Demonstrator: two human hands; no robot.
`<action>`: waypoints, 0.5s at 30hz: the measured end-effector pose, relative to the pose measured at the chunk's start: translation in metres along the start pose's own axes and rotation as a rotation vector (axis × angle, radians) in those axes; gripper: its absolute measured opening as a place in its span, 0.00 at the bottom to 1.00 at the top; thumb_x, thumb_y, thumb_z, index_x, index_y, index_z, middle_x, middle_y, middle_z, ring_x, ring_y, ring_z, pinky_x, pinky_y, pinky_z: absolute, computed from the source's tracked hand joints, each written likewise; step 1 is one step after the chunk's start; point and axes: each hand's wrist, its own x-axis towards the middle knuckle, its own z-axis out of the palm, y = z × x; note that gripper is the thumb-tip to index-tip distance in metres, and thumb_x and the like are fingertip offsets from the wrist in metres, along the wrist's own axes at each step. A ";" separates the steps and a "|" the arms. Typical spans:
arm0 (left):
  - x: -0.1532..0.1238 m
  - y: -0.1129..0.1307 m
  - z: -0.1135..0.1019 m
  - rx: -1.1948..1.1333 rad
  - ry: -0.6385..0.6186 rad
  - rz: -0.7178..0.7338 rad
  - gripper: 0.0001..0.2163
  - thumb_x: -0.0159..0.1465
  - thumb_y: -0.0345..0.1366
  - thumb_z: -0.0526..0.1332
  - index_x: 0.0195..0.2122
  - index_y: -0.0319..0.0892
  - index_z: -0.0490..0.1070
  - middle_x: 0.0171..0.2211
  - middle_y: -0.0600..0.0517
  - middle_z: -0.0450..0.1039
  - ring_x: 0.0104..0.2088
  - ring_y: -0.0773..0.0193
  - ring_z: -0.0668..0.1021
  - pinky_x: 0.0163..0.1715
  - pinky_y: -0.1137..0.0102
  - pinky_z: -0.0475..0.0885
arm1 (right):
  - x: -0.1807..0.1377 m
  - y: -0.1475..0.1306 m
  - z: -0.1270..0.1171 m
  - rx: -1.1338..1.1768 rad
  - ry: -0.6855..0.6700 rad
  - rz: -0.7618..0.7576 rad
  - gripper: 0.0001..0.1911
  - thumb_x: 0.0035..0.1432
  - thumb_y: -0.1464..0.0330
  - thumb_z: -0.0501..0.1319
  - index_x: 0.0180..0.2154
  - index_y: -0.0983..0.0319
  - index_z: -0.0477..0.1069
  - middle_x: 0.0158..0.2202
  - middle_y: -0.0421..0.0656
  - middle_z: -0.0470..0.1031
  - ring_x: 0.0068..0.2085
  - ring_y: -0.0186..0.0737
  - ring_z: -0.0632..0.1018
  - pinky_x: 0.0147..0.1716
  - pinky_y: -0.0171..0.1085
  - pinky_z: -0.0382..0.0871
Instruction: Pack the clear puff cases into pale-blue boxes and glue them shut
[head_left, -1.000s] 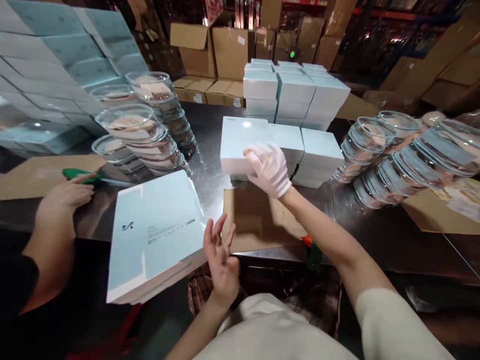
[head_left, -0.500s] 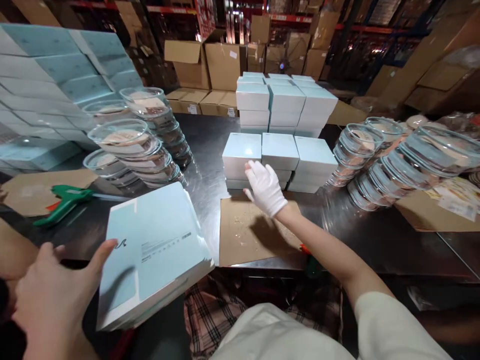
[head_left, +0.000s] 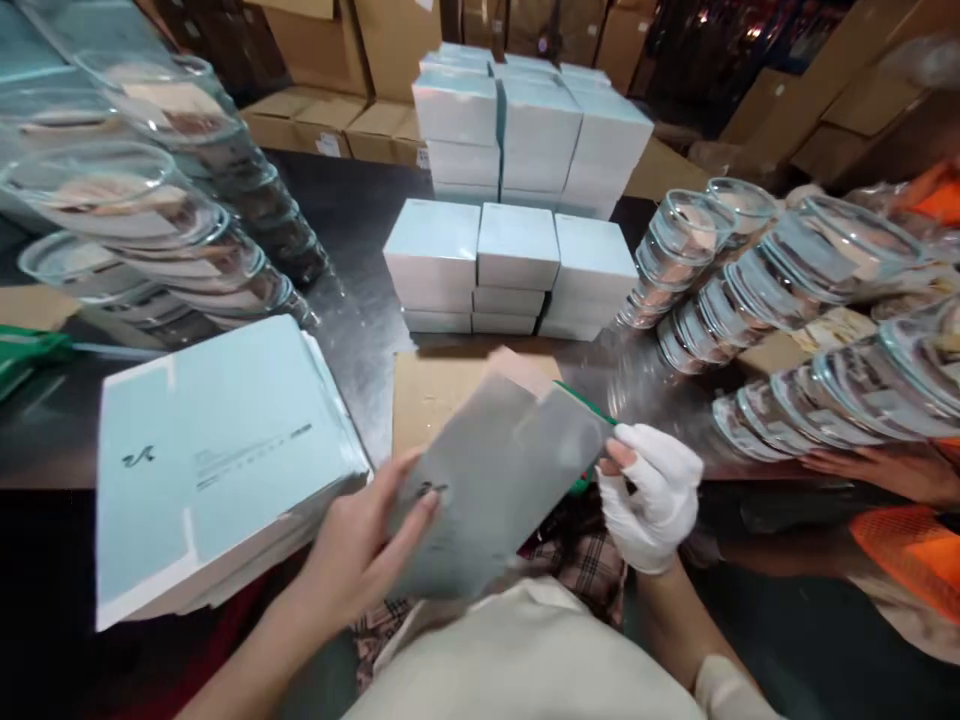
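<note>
A flat, unfolded pale blue carton blank (head_left: 495, 480) is held tilted over the table's near edge. My bare left hand (head_left: 360, 545) grips its lower left side with the fingers closed on it. My white-gloved right hand (head_left: 651, 495) pinches its right edge. To the left lies a stack of the same flat blanks (head_left: 210, 450), overhanging the edge. Behind the held blank a brown cardboard sheet (head_left: 427, 395) lies on the steel table (head_left: 352, 300). Beyond it stand folded pale blue boxes (head_left: 514, 255) in a row.
Leaning stacks of clear glass bowls stand at left (head_left: 150, 230) and right (head_left: 765, 300). A taller block of blue boxes (head_left: 525, 125) and brown cartons (head_left: 330, 120) fill the back. A green tool (head_left: 22, 350) lies far left. Another person's hand (head_left: 877, 470) and orange sleeve rest at right.
My left hand went to the flat stack, and now both hands hold one blank lifted in front of me. My right hand left the folded boxes. The view has shifted closer and down.
</note>
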 end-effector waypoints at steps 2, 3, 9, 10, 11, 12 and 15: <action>0.010 0.005 0.025 -0.032 -0.216 0.083 0.15 0.75 0.42 0.55 0.56 0.46 0.75 0.38 0.52 0.85 0.30 0.61 0.83 0.26 0.72 0.75 | 0.005 -0.008 0.009 0.069 -0.090 -0.007 0.20 0.65 0.75 0.64 0.57 0.56 0.73 0.49 0.47 0.81 0.51 0.47 0.81 0.53 0.47 0.75; 0.013 0.005 0.032 -0.047 -0.279 0.124 0.15 0.75 0.40 0.53 0.57 0.46 0.75 0.39 0.51 0.85 0.31 0.61 0.84 0.28 0.72 0.76 | 0.004 -0.009 0.013 0.106 -0.137 0.017 0.17 0.66 0.74 0.63 0.55 0.57 0.74 0.47 0.47 0.82 0.49 0.47 0.81 0.51 0.47 0.75; 0.011 -0.020 -0.003 -0.026 -0.452 0.317 0.20 0.75 0.33 0.54 0.66 0.53 0.70 0.56 0.49 0.82 0.47 0.61 0.86 0.44 0.74 0.79 | -0.001 0.009 0.014 0.531 -0.522 0.239 0.12 0.69 0.61 0.63 0.48 0.61 0.77 0.44 0.49 0.83 0.45 0.46 0.82 0.48 0.44 0.77; 0.012 -0.023 -0.011 0.001 -0.414 0.323 0.21 0.75 0.32 0.55 0.66 0.55 0.69 0.56 0.50 0.82 0.47 0.61 0.86 0.43 0.74 0.79 | 0.001 0.012 0.013 0.667 -0.676 0.287 0.16 0.68 0.57 0.64 0.49 0.62 0.77 0.47 0.49 0.83 0.46 0.46 0.83 0.50 0.43 0.77; 0.012 -0.026 -0.016 0.028 -0.345 0.314 0.21 0.75 0.32 0.56 0.66 0.55 0.69 0.54 0.50 0.83 0.47 0.61 0.86 0.42 0.75 0.79 | 0.004 0.014 0.014 0.821 -0.844 0.346 0.21 0.67 0.52 0.64 0.51 0.62 0.77 0.48 0.49 0.83 0.48 0.45 0.83 0.51 0.42 0.77; 0.013 -0.028 -0.018 0.052 -0.274 0.297 0.20 0.74 0.33 0.58 0.66 0.56 0.70 0.53 0.50 0.84 0.47 0.60 0.86 0.42 0.74 0.79 | 0.005 0.015 0.016 0.983 -1.005 0.416 0.26 0.66 0.48 0.64 0.52 0.63 0.78 0.49 0.49 0.82 0.50 0.46 0.82 0.53 0.41 0.76; 0.008 -0.033 -0.002 0.109 -0.242 0.277 0.18 0.75 0.34 0.55 0.64 0.54 0.72 0.52 0.50 0.84 0.47 0.60 0.86 0.43 0.72 0.80 | -0.009 0.006 0.031 1.354 -1.317 0.678 0.38 0.58 0.38 0.65 0.53 0.63 0.79 0.49 0.48 0.82 0.52 0.47 0.81 0.56 0.42 0.75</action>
